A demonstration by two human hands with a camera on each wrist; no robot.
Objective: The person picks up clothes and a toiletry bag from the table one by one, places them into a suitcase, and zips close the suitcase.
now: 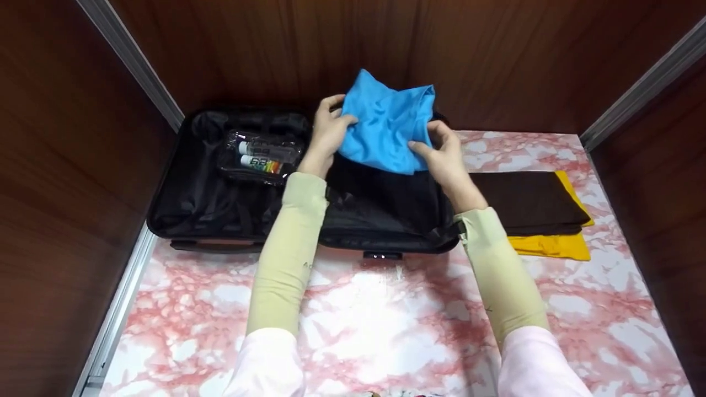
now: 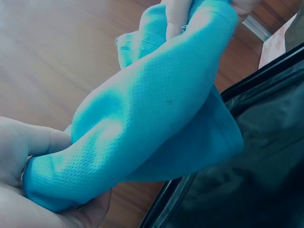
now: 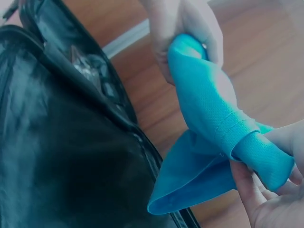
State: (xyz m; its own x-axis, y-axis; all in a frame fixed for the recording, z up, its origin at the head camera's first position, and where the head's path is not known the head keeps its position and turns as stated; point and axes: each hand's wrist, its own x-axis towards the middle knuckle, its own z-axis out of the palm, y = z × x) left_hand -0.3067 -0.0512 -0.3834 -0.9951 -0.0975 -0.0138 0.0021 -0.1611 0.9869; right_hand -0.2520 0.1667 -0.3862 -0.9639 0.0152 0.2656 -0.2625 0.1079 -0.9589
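Observation:
A bright blue folded cloth garment (image 1: 386,121) is held up over the right half of an open black suitcase (image 1: 375,204). My left hand (image 1: 329,129) pinches its left edge between thumb and fingers. On the opposite edge my right hand (image 1: 444,151) grips it the same way. In the left wrist view the blue garment (image 2: 156,104) sags and folds between both hands, its mesh weave showing. The right wrist view has the garment (image 3: 204,99) with a loose flap hanging beside the suitcase (image 3: 71,142).
In the suitcase's left half lies a clear pouch (image 1: 262,157) with small white-capped bottles. Right of the suitcase, folded dark brown cloth (image 1: 524,201) rests on yellow cloth (image 1: 551,245). Brown wooden panels (image 1: 220,55) enclose the pink-and-white marbled surface (image 1: 375,320) on three sides.

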